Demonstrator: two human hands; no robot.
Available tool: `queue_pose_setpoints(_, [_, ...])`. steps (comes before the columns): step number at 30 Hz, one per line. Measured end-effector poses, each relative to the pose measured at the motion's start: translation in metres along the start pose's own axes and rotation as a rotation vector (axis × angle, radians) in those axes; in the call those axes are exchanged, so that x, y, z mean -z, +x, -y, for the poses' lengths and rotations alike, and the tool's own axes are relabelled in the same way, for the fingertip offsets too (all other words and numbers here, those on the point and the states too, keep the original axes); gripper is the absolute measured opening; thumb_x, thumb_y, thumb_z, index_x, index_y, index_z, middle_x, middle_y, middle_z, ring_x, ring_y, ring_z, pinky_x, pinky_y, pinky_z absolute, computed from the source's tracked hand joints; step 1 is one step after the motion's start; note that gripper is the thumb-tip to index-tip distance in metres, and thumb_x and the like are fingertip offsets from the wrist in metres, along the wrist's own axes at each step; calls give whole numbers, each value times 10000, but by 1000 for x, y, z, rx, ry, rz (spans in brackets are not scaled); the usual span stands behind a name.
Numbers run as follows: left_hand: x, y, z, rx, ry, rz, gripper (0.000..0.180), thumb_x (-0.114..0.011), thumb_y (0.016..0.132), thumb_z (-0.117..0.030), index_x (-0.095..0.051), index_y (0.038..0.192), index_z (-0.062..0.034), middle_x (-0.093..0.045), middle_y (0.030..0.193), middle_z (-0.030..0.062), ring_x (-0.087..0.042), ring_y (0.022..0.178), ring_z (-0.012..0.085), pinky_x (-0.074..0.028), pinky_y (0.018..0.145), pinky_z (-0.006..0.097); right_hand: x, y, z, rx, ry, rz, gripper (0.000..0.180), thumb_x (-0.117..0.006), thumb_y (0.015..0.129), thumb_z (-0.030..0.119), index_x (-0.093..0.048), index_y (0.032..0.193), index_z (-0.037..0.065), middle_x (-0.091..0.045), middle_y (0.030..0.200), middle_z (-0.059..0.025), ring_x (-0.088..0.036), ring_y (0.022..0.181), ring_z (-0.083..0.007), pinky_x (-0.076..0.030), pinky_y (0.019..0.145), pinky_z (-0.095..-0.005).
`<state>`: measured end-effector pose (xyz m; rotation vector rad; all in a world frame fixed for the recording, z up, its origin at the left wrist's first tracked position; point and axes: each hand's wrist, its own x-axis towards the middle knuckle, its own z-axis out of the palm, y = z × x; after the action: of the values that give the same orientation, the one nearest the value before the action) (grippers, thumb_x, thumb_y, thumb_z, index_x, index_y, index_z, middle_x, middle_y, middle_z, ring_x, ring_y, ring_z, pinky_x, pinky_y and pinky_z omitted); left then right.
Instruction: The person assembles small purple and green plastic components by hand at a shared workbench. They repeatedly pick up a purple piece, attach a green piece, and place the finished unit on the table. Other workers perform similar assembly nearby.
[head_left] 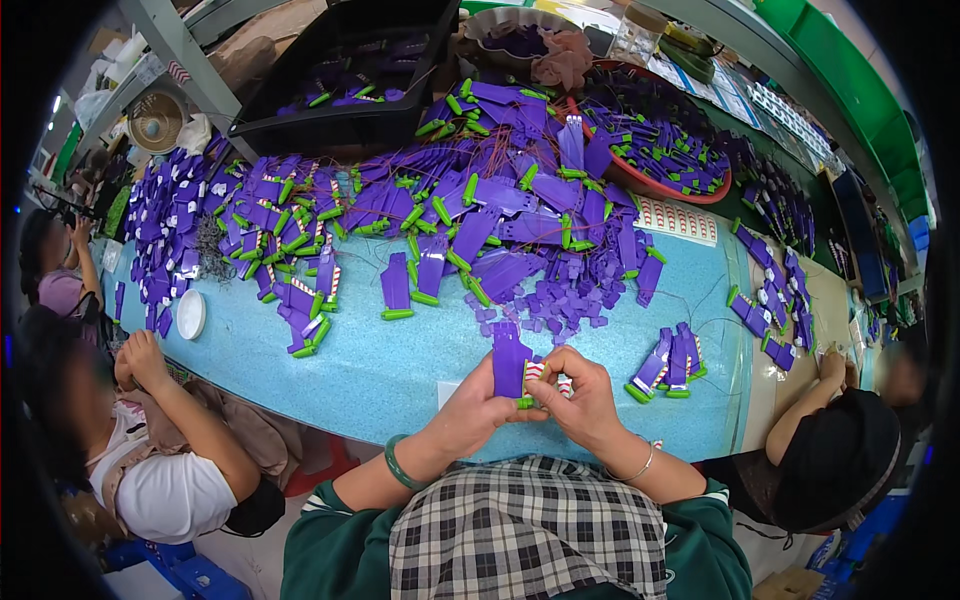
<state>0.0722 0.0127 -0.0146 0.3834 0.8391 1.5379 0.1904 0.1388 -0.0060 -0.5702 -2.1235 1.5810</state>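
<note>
My left hand (468, 418) is closed on a flat purple plastic part (511, 362) with a green end, held upright just above the table's near edge. At its right side my right hand (588, 400) pinches a small red-and-white striped sticker (535, 371), which touches or almost touches the purple part. Fingers hide some of the sticker and the green end. To the right of my hands lie several purple parts with green ends and striped stickers (668, 362). Just beyond my hands is a scatter of small purple pieces (562, 302).
A large heap of purple parts with thin red wires (500, 190) covers the table's far middle. Behind it stand a black bin (340, 130) and a red basin (690, 196). A striped sticker sheet (678, 220) lies right of the heap. Co-workers sit on both sides.
</note>
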Motion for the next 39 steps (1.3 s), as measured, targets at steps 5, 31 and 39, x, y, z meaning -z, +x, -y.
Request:
queue_pose_setpoints(5, [-5, 2, -1, -2, 195, -64, 312, -479, 933, 10, -400, 1232, -28, -501, 1185, 98, -561, 1090, 194, -555, 888, 373, 1, 1, 2, 75, -67, -24, 154, -735, 751, 65, -588, 724, 29, -585, 681, -56, -532, 636, -177, -422, 581, -299])
queue_pose_setpoints(31, [-8, 10, 12, 373, -277, 325, 354, -392, 972, -369, -506, 857, -54, -472, 610, 61, -466, 472, 161, -372, 424, 269, 7, 3, 5, -111, 331, 289, 293, -716, 794, 171, -645, 1003, -21, -611, 1078, -127, -598, 970, -199, -482, 846, -329])
queue_pose_setpoints(39, [-18, 3, -27, -688, 945, -43, 126, -614, 859, -117, -548, 926, -34, -619, 853, 95, -610, 722, 224, -492, 613, 339, 21, 11, 12, -268, 859, 183, 331, -540, 923, 226, -601, 1159, 1, -584, 1137, -67, -567, 1028, -143, -447, 918, -298])
